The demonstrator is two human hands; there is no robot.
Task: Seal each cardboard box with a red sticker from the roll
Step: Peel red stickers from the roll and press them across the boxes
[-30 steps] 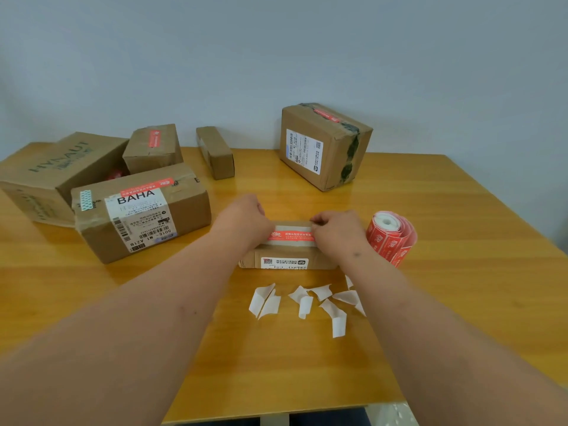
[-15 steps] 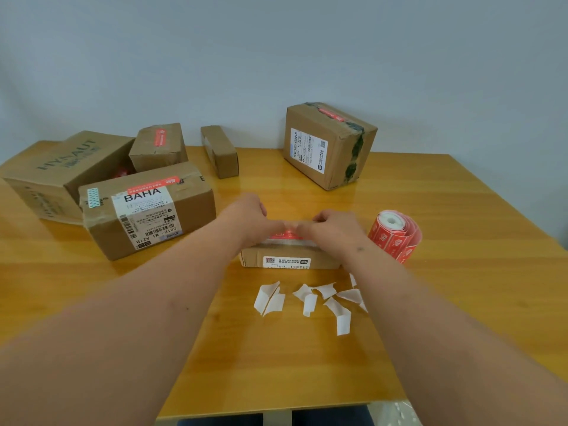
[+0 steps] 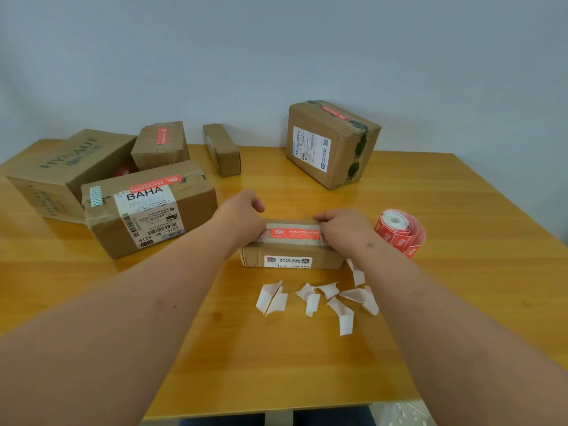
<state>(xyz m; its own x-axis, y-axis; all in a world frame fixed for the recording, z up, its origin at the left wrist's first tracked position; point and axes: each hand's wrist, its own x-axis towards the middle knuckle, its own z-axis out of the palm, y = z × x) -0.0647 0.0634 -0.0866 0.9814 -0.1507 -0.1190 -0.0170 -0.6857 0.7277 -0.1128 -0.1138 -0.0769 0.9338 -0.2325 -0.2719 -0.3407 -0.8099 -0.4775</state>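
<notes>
The small box (image 3: 291, 255) lies flat on the table (image 3: 461, 272) under both hands, a red sticker (image 3: 293, 233) across its top seam. The left hand (image 3: 238, 218) and right hand (image 3: 344, 230) press its two ends with curled fingers, probably pinning rather than pinching. The thin, limp sticker likely creases easily, so it is best smoothed from its ends. The box looks light and stiff. The roll (image 3: 399, 233) stands just right of the right hand.

Bare table (image 3: 461, 302) right of sticker roll (image 3: 399, 233)
</notes>
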